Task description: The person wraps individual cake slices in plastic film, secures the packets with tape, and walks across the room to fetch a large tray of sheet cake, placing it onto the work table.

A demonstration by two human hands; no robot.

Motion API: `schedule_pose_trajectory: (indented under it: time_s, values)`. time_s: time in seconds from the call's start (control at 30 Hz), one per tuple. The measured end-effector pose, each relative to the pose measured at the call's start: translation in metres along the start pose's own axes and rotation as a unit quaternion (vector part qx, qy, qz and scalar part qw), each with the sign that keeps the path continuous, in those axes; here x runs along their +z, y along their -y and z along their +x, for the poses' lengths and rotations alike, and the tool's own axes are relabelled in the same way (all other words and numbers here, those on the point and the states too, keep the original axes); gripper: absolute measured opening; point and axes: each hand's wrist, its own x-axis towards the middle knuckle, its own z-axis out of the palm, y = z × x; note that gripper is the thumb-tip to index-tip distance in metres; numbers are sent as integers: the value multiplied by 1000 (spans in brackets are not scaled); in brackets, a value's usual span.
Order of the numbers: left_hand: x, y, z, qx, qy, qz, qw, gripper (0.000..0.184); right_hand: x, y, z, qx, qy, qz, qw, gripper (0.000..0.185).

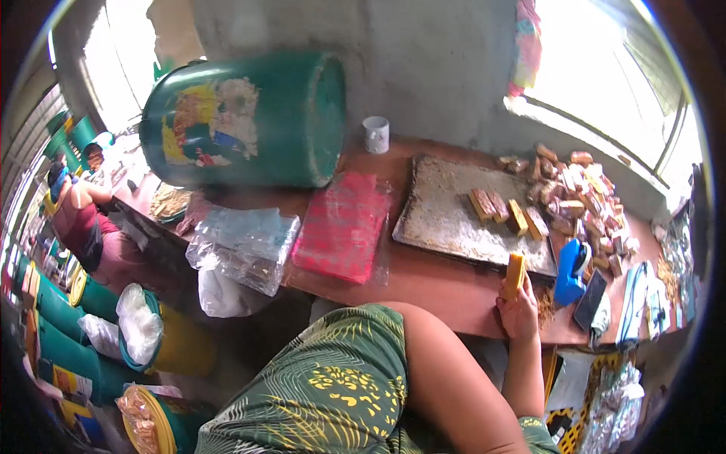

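My left hand (519,312) is raised at the front edge of the table, closed around a small yellow-brown block-shaped bar (515,275) held upright. Just beyond it, a worn metal tray (446,219) carries several similar bars (519,217) near its right side. A blue tape dispenser (569,274) stands right of the hand, with a dark phone (590,300) beside it. Behind these rises a heap of wrapped bars (586,193). My right hand is out of view.
A large green drum (242,121) lies on its side at the back left, near a white mug (376,135). Red plastic sheets (342,234) and clear bags (246,238) lie on the table (423,276). Another person (83,212) sits at the far left among lidded bins (64,352).
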Motion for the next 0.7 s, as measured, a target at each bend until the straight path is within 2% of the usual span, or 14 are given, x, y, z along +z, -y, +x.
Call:
schedule_pose_trajectory:
  time_s: [0.07, 0.13, 0.2, 0.3, 0.33, 0.4, 0.47, 0.5, 0.53, 0.57, 0.6, 0.7]
  values:
    - [3, -3, -14, -23, 6, -17, 1000, 29, 16, 10, -2, 1, -7, 17, 1000, 63]
    - [7, -8, -31, -62, 23, -40, 997, 30, -10, 4, -2, 26, -15, 69, 997, 69]
    - [7, -18, -56, -111, 18, -37, 993, 30, -9, 3, -4, 25, -33, 108, 993, 66]
    - [-2, -68, -106, -110, -70, 82, 988, 27, -19, 3, -2, 28, 6, 98, 995, 61]
    - [-2, -74, -114, -68, -162, 102, 979, 28, -12, 5, -1, 31, -14, 117, 993, 55]
    - [4, -104, -120, -11, -361, 135, 923, 31, -21, 2, 3, 13, -10, 26, 1000, 53]
    - [28, -110, -98, 263, -410, 194, 852, 41, -23, 1, 6, 48, 24, 116, 992, 52]
    - [34, -111, -99, 283, -394, 223, 846, 43, -14, 2, 8, 38, -12, 115, 993, 52]
    - [40, -112, -99, 303, -377, 250, 839, 45, -15, 2, 7, 11, 10, -42, 999, 51]
    - [40, -107, -94, 323, -350, 213, 853, 46, -15, 1, 6, -22, 23, -197, 980, 50]
    - [36, -97, -86, 340, -315, 173, 869, 50, -16, 4, 6, 41, 27, 102, 994, 50]
    - [26, -76, -64, 374, -209, 28, 903, 72, -11, 5, 4, 39, -9, 99, 994, 49]
